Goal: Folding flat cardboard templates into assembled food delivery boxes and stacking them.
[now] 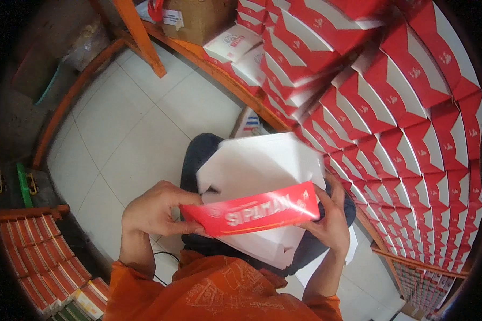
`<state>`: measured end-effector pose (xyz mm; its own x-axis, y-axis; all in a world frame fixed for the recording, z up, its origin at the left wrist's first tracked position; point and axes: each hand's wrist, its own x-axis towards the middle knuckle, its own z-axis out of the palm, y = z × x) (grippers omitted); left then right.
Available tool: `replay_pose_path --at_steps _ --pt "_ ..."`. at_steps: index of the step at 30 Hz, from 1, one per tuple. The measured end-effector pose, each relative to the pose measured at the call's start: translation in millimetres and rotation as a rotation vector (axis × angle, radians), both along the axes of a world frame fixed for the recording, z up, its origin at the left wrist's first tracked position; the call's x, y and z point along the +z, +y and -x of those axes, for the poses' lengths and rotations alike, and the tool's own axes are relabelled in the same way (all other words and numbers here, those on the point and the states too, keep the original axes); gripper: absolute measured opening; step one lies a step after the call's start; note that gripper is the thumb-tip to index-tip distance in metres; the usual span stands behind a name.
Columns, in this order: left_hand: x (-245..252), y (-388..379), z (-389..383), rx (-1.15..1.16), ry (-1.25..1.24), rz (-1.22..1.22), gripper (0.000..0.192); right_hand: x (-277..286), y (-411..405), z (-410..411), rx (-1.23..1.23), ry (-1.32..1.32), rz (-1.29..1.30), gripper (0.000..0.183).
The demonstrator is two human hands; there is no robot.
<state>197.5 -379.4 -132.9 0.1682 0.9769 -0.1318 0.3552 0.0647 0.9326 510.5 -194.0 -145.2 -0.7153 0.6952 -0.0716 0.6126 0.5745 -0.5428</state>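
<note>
A white cardboard box blank (261, 164), partly folded, lies over my lap, its raised red printed panel (253, 210) facing up towards me. At the panel's left end, my left hand (164, 210) pinches the card between thumb and fingers. My right hand (327, 218) grips the other end, with some fingers behind the white card. The panel bears large white lettering and looks slightly blurred. The fingertips behind the card are hidden.
Red and white cardboard boxes (393, 112) are stacked high on the right. An orange metal rack beam (225, 76) runs ahead. Small orange-red boxes (44, 261) stand at lower left. A brown carton (197, 20) sits at the top. Pale floor tiles (124, 128) show on the left.
</note>
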Motion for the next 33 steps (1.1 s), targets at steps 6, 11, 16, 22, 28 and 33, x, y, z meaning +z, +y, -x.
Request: replay_pose_path --at_steps 6,11,16,22,28,33 --pt "-15 36 -68 0.110 -0.651 -0.127 0.037 -15 -58 66 0.115 0.561 0.216 0.062" --pt "-61 24 -67 -0.042 -0.066 0.113 0.035 -27 -43 47 -0.009 1.041 0.368 0.028" --pt "-80 25 -61 0.025 -0.238 0.162 0.023 -13 -57 47 0.268 0.466 0.299 0.025" --pt "-87 19 -63 0.027 -0.345 0.110 0.024 -2 -62 61 0.506 0.227 0.070 0.050" --pt "-45 3 -85 0.078 0.271 -0.280 0.028 32 -62 73 0.395 -0.214 0.255 0.049" --pt "-25 28 -68 -0.168 -0.256 0.032 0.023 35 -47 60 0.380 0.177 0.070 0.038"
